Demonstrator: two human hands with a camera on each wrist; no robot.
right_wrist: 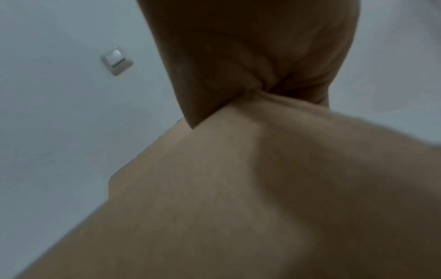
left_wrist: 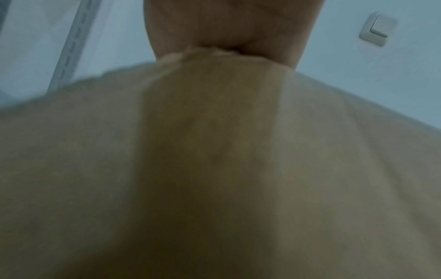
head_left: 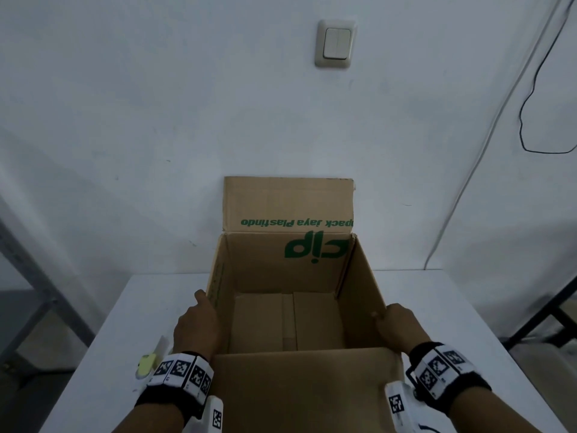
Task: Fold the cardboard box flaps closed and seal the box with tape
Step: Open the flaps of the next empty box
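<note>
A brown cardboard box [head_left: 290, 310] stands open on the white table [head_left: 437, 307]. Its far flap [head_left: 287, 203], printed in green, stands upright, and the near flap [head_left: 306, 385] lies out toward me. My left hand [head_left: 198, 323] lies against the outside of the raised left flap [head_left: 218, 285], thumb stretched forward; its fingers are hidden. My right hand [head_left: 395, 321] holds the slanting right flap [head_left: 362, 285], thumb on its inner face. Both wrist views are blurred, showing the left flap [left_wrist: 214, 151] and the right flap [right_wrist: 238, 188] pressed into the palms.
A small yellow-green and white object [head_left: 146, 365] lies on the table by my left wrist, partly hidden. A light switch [head_left: 335, 43] is on the wall behind, and cables [head_left: 527, 120] hang at the right. Dark metal frames stand beside the table on both sides.
</note>
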